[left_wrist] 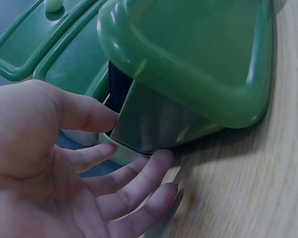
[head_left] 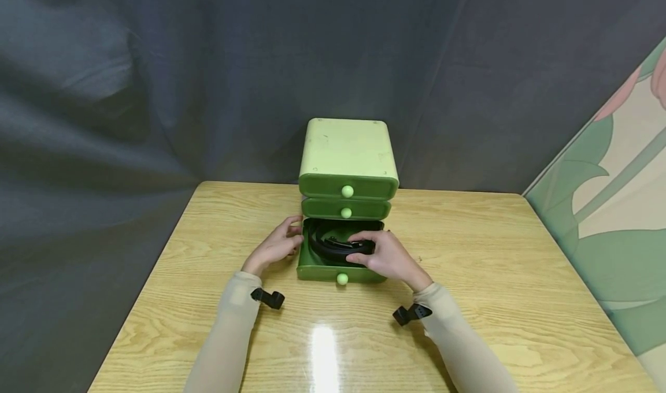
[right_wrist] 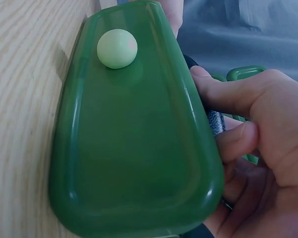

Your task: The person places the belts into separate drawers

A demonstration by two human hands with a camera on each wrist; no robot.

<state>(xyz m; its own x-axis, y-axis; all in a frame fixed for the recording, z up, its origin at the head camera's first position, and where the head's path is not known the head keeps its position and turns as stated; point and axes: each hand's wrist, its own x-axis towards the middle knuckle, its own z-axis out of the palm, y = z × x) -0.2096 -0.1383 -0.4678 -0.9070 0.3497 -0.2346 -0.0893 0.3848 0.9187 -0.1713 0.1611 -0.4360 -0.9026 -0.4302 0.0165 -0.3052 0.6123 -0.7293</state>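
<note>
A coiled black belt (head_left: 333, 252) lies in the pulled-out bottom drawer (head_left: 317, 273) of a small green chest. My right hand (head_left: 384, 255) reaches over the drawer's right side and grips the belt between thumb and fingers. In the right wrist view, the drawer front (right_wrist: 134, 129) hides most of the belt; only a bit of its textured black strap (right_wrist: 216, 121) shows by the fingers. At the drawer's left side is my left hand (head_left: 278, 244), fingers spread and loosely bent. Its thumb and fingertips are close against the drawer wall (left_wrist: 154, 119) in the left wrist view.
Above the open drawer, the middle drawer (head_left: 322, 208) sticks out slightly beneath the top drawer (head_left: 325, 185); each has a round pale knob. The chest's light green top (head_left: 348, 147) stands near the wooden table's (head_left: 468, 237) back edge. A dark curtain (head_left: 312, 52) hangs behind.
</note>
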